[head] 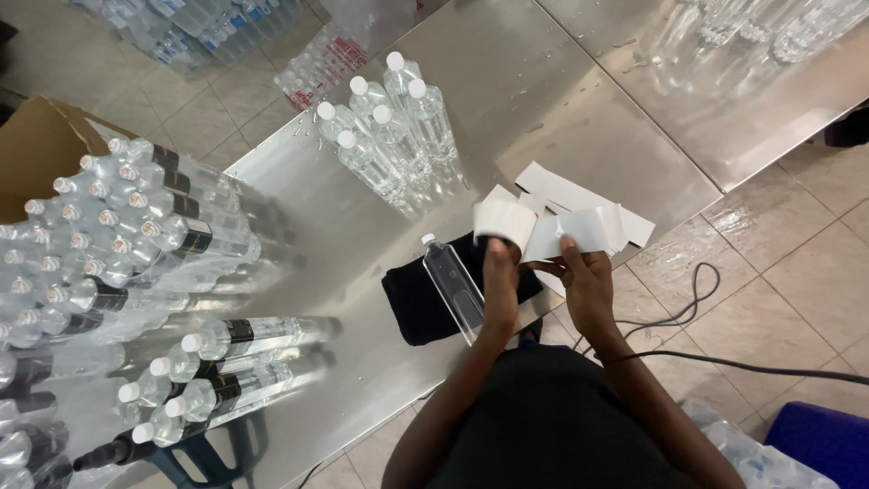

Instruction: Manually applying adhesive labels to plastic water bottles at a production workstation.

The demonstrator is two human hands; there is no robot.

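My left hand [499, 272] holds up a curled white label [505, 222] above the table's near edge. My right hand [584, 272] grips a stack of white label strips [588, 228] just to the right of it. Below my left hand a clear unlabelled bottle [453, 282] with a white cap lies on a folded black cloth [416, 294]. The cloth rests on the shiny steel table [579, 136].
Several unlabelled upright bottles [385, 136] stand mid-table. A large batch of bottles with black labels [118, 235] crowds the left side. More loose label strips [561, 190] lie on the table. Cables [706, 308] cross the tiled floor; a cardboard box [36, 149] sits at left.
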